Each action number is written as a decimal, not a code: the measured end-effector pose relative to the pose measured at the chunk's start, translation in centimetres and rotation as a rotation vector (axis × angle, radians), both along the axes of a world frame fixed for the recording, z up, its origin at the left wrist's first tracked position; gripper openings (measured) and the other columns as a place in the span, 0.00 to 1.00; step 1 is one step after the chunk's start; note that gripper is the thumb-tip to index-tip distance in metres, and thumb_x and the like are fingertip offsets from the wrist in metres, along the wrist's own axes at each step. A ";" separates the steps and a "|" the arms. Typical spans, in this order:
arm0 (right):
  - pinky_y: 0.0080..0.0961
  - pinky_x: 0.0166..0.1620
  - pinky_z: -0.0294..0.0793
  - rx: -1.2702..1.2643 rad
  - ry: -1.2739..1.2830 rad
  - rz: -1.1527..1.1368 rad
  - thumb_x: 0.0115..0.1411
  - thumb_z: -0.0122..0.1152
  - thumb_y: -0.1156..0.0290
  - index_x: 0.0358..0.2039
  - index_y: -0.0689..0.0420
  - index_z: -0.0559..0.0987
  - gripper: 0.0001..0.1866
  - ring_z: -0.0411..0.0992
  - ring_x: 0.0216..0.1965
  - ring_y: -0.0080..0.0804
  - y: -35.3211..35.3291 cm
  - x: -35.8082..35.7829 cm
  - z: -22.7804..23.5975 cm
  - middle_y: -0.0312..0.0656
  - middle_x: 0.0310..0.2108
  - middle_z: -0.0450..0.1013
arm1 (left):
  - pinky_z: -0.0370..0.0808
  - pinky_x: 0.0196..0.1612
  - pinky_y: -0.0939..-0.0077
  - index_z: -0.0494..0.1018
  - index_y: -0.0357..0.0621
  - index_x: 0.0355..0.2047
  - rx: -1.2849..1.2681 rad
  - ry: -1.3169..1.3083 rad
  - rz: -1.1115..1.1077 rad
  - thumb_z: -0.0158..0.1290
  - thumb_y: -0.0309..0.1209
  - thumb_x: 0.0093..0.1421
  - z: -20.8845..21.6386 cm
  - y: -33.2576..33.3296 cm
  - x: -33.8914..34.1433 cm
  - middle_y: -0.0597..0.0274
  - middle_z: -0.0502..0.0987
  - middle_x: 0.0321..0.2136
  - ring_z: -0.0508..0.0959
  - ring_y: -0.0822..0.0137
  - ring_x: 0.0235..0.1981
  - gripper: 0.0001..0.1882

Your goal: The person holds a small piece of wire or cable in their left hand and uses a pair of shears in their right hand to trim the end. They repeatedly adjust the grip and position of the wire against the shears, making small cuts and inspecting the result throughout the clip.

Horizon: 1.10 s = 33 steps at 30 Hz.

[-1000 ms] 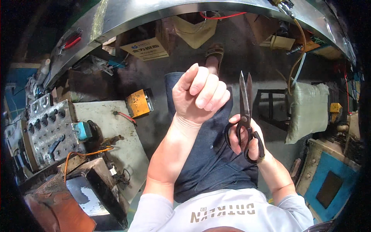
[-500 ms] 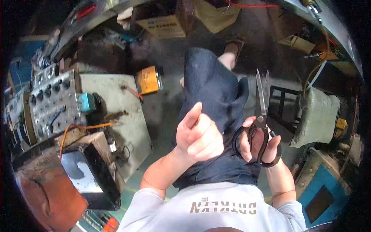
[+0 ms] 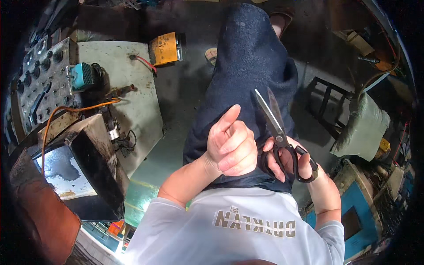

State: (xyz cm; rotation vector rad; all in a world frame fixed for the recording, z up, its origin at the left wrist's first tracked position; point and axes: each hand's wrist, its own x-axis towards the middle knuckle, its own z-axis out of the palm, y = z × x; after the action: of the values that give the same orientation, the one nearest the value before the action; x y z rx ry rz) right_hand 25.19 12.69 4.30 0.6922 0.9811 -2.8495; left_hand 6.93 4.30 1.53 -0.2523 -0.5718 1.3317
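Note:
My right hand (image 3: 304,163) holds a pair of scissors (image 3: 279,126) by its black loop handles, with fingers through the loops. The two steel blades are slightly parted and point up and away over my dark trousers (image 3: 247,57). Beside the handle, against the fingers, lies a small dark rod-shaped piece (image 3: 305,155) whose kind I cannot tell. To the left of the scissors and apart from them, my left hand (image 3: 234,148) is curled closed in front of my lap, thumb and forefinger pointing up. Whatever is in it, if anything, is hidden by the fingers.
On the left stand a machine control panel (image 3: 46,84) with knobs, a pale metal table (image 3: 137,101) and a dark-framed screen (image 3: 66,174). A yellow box-like part (image 3: 164,48) sits past the table. At right are a padded seat (image 3: 364,128) and a black metal frame (image 3: 324,99).
The scissors have swung to the left, toward my left hand, and their blades have parted wider. My left hand stays curled. The whole view has shifted, with the leg now reaching higher.

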 end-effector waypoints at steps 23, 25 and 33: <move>0.27 0.41 0.68 0.064 -0.053 0.091 0.37 0.49 0.18 0.60 0.61 0.61 0.63 0.69 0.37 0.30 0.5 1.2 1.2 0.44 0.37 0.69 | 0.69 0.26 0.72 0.67 0.42 0.26 -0.269 0.590 0.020 0.35 0.48 0.69 0.5 -1.3 0.2 0.54 0.73 0.21 0.72 0.62 0.22 0.25; 0.29 0.43 0.69 0.050 -0.029 0.042 0.36 0.49 0.17 0.61 0.62 0.60 0.65 0.70 0.38 0.31 0.2 1.0 1.3 0.45 0.39 0.69 | 0.69 0.28 0.75 0.67 0.40 0.32 -0.327 0.814 0.036 0.43 0.43 0.68 1.4 -1.3 -0.1 0.56 0.73 0.23 0.72 0.66 0.24 0.18; 0.39 0.52 0.70 -0.036 0.055 0.124 0.35 0.41 0.16 0.64 0.63 0.55 0.69 0.72 0.47 0.42 -0.3 1.2 1.1 0.54 0.49 0.69 | 0.76 0.21 0.82 0.68 0.27 0.42 -0.362 1.452 0.131 0.50 0.22 0.64 3.9 -1.2 1.2 0.59 0.64 0.43 0.77 0.72 0.21 0.10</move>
State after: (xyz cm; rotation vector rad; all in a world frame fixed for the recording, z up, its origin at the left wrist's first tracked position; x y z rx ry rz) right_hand 26.38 12.44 5.40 0.5326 0.9426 -2.7845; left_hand 8.10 3.07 5.42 0.4759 0.8869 1.3742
